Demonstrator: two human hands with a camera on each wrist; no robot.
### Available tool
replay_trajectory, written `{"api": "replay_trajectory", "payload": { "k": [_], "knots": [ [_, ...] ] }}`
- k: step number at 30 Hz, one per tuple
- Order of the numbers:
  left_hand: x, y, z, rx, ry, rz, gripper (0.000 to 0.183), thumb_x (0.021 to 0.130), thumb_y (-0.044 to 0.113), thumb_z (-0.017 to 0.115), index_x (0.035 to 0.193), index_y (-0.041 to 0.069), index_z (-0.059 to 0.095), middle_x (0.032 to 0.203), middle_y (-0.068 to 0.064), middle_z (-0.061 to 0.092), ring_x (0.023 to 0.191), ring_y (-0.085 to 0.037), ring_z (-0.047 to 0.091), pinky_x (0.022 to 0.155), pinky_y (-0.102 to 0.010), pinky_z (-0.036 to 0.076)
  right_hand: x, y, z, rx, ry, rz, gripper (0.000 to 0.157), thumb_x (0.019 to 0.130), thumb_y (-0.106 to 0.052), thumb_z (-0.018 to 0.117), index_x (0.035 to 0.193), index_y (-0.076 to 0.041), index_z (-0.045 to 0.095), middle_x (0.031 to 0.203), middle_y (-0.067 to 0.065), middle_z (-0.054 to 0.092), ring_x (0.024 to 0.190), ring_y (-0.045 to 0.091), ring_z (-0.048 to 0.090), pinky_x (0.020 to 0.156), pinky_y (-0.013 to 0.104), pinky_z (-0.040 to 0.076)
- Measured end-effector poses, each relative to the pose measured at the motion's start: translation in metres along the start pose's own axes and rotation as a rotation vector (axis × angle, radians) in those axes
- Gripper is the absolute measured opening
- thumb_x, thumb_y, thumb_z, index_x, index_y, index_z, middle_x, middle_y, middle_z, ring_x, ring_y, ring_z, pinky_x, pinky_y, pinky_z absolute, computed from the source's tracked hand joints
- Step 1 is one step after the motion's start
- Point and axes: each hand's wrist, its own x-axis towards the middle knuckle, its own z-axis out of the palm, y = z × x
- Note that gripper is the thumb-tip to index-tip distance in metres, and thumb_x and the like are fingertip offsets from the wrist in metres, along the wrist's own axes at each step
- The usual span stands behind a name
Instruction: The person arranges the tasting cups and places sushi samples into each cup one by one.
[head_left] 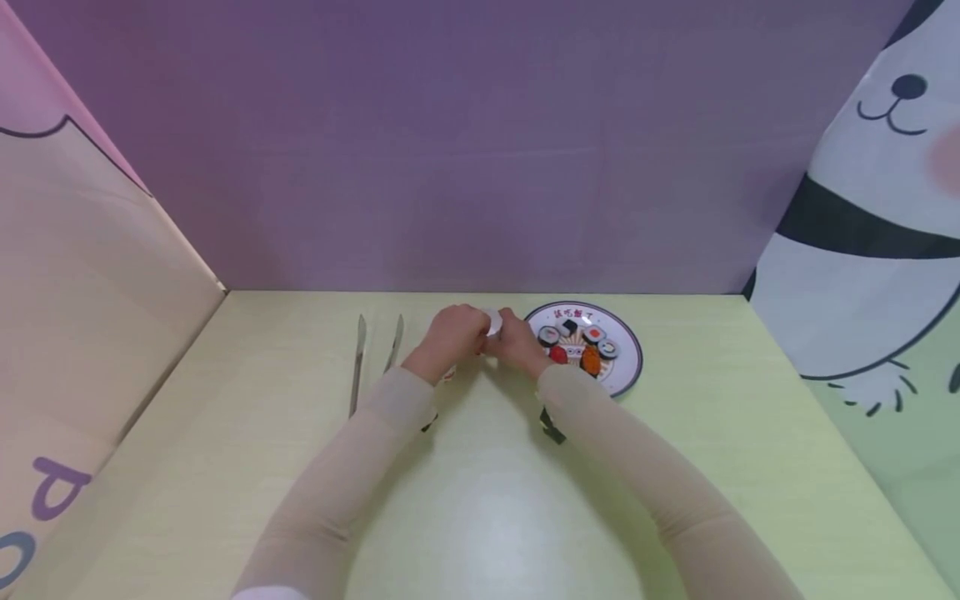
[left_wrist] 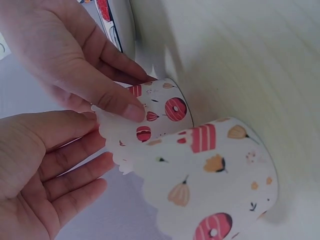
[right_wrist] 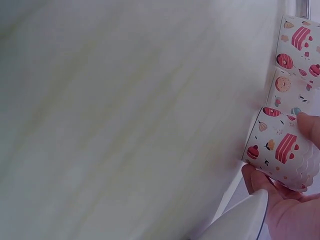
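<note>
Left wrist, right grip (left_wrist: 80, 62) clamped on printed cup (left_wrist: 163, 107), left grip (left_wrist: 30, 165) unclear, head view mostly hiding cup

From well back of the plate (head_left: 621, 375), the head camera looks forward and down over it. Both wrist views are low, close and turned sideways: the left faces patterned cups (left_wrist: 220, 165) just beside the plate; the right, mostly tabletop (right_wrist: 125, 125), shares those cups and, seemingly, the plate's edge.

Utensils (head_left: 357, 358) left on desk (head_left: 480, 517), plate (head_left: 627, 368) right with sushi (head_left: 591, 360) on it, row of cups (right_wrist: 295, 45) between, end cup (right_wrist: 274, 142) near plate; panel (head_left: 480, 167) behind desk.
</note>
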Motion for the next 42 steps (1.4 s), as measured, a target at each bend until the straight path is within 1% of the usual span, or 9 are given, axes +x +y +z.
{"api": "replay_trajectory", "payload": {
  "k": [4,12,22,28,31,34,37,40,42],
  "knots": [
    [0.0,0.0,0.001,0.004,0.008,0.01,0.018,0.074,-0.003,0.063,0.063,0.012,0.062,0.065,-0.001,0.061,0.06,-0.019,0.055,0.054,-0.031,0.045,-0.001,0.001,0.0,0.015,0.008,-0.012,0.048,0.078,-0.018,0.073,0.113,0.006,0.05,0.102,0.019,0.062,0.087,0.028,0.056,0.082,0.039,0.047],
    [0.0,-0.001,0.003,-0.016,0.005,-0.007,0.015,0.075,0.001,0.066,0.065,0.012,0.065,0.068,-0.001,0.063,0.063,-0.019,0.056,0.057,-0.032,0.046,0.0,0.0,0.001,0.018,0.007,-0.008,0.048,0.078,-0.017,0.072,0.113,0.006,0.05,0.103,0.02,0.062,0.089,0.029,0.056,0.083,0.04,0.046],
    [-0.001,-0.002,0.001,-0.008,-0.005,-0.017,0.015,0.079,0.002,0.064,0.068,0.012,0.066,0.068,-0.001,0.063,0.064,-0.019,0.057,0.059,-0.032,0.047,0.002,0.004,0.003,0.01,-0.015,0.011,0.049,0.08,-0.019,0.07,0.115,0.006,0.048,0.09,0.015,0.061,0.077,0.024,0.052,0.072,0.034,0.045],
    [-0.003,0.0,-0.003,-0.014,0.03,-0.015,0.013,0.076,0.001,0.067,0.07,0.012,0.067,0.069,-0.001,0.064,0.065,-0.02,0.058,0.059,-0.033,0.047,0.003,0.006,0.002,0.01,-0.015,0.005,0.048,0.08,-0.02,0.07,0.114,0.006,0.048,0.098,0.017,0.061,0.084,0.026,0.054,0.078,0.037,0.046],
    [-0.004,0.002,-0.006,-0.009,0.037,-0.023,0.011,0.076,0.002,0.068,0.072,0.012,0.068,0.071,-0.001,0.065,0.066,-0.02,0.058,0.06,-0.033,0.048,0.003,0.005,0.001,0.012,-0.021,0.011,0.049,0.079,-0.02,0.071,0.114,0.006,0.047,0.101,0.017,0.061,0.088,0.027,0.055,0.081,0.039,0.046],
    [-0.005,0.002,-0.009,0.004,0.045,-0.032,0.011,0.077,0.002,0.067,0.074,0.013,0.068,0.071,0.0,0.065,0.067,-0.019,0.059,0.06,-0.033,0.049,0.002,0.004,0.001,0.0,-0.031,0.024,0.052,0.08,-0.021,0.07,0.116,0.007,0.045,0.101,0.019,0.061,0.089,0.029,0.056,0.082,0.04,0.047],
    [-0.006,0.003,-0.011,0.013,0.061,-0.033,0.012,0.078,0.001,0.064,0.073,0.012,0.067,0.071,0.0,0.064,0.068,-0.019,0.059,0.061,-0.033,0.049,0.002,0.003,0.0,-0.012,-0.038,0.04,0.064,0.08,-0.021,0.069,0.127,0.01,0.04,0.107,0.024,0.06,0.094,0.031,0.056,0.086,0.041,0.047],
    [-0.006,0.004,-0.014,0.022,0.079,-0.027,0.012,0.082,0.003,0.062,0.074,0.011,0.066,0.072,-0.001,0.064,0.067,-0.019,0.059,0.06,-0.034,0.049,0.003,0.003,0.0,-0.017,-0.044,0.051,0.075,0.08,-0.023,0.069,0.135,0.013,0.032,0.114,0.028,0.057,0.101,0.033,0.056,0.091,0.042,0.046],
    [-0.007,0.004,-0.016,0.032,0.085,-0.024,0.012,0.085,0.006,0.062,0.075,0.011,0.066,0.073,-0.001,0.064,0.066,-0.019,0.058,0.06,-0.033,0.049,0.004,0.003,0.0,-0.014,-0.046,0.06,0.077,0.08,-0.024,0.07,0.136,0.012,0.031,0.118,0.028,0.056,0.105,0.034,0.055,0.093,0.042,0.045]
  ]
}}
